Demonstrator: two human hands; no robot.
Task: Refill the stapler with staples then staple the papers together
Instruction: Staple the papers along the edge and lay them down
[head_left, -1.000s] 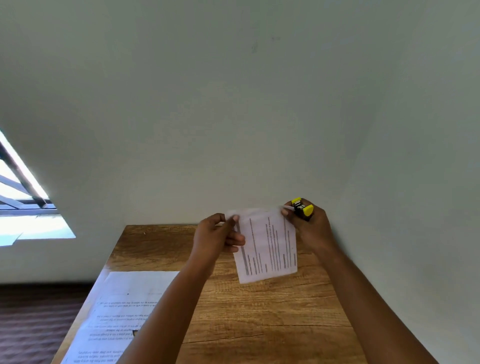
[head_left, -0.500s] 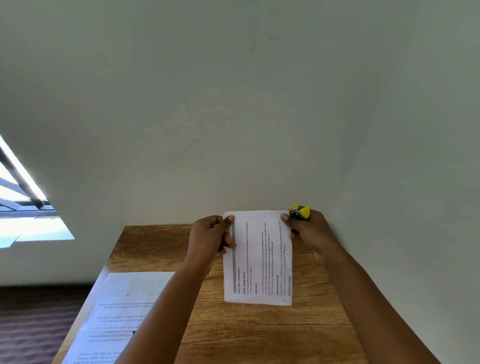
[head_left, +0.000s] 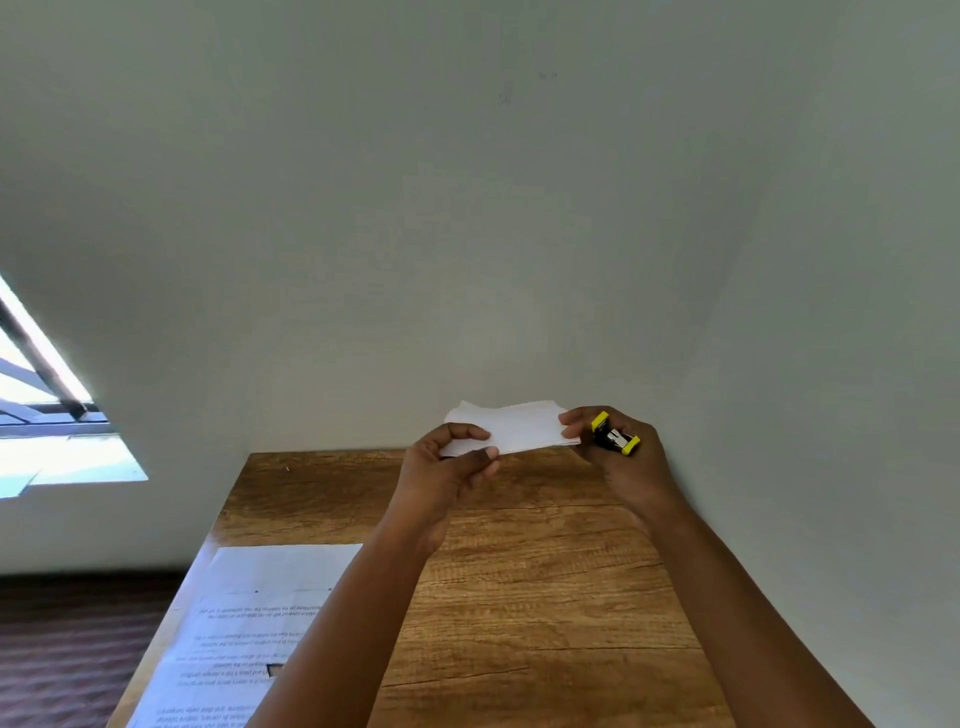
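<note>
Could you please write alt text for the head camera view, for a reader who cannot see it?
Two bare hands hold a small white paper in the air above a wooden table: the left hand pinches its left end, and the right hand pinches its right end while also gripping a small yellow and black stapler. Another printed sheet lies on the table's near left, and plain walls fill the background.

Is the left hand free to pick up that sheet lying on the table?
Probably not right now: the left hand is pinching the held papers. The sheet lies uncovered on the table below its forearm, so letting go would clear the way.
</note>
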